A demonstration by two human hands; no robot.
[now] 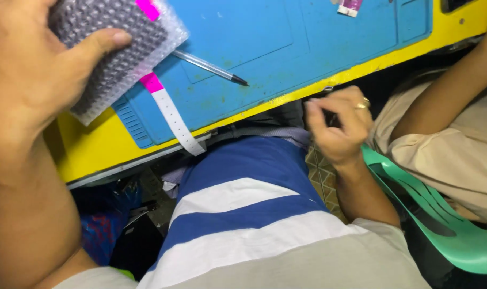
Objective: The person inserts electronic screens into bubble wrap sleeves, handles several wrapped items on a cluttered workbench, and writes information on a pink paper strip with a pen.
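Observation:
My left hand [32, 69] grips a flat dark item wrapped in clear bubble wrap [112, 48] at the upper left, thumb pressed on its top. A pink tape tab marks the wrap's top edge, and a white perforated strip with a pink end [171, 115] hangs from it over the table edge. My right hand [340, 126] is below the yellow table edge [286, 99], beside my lap, fingers curled and pinched together, a ring on one finger. Whether it holds anything I cannot tell.
A blue work mat [286, 43] covers the yellow table; a pen [208, 67] lies on it and a small pink-and-white piece [349, 7] sits at the far edge. Another person's arm [447, 85] and leg are on the right, on a green plastic chair [441, 225].

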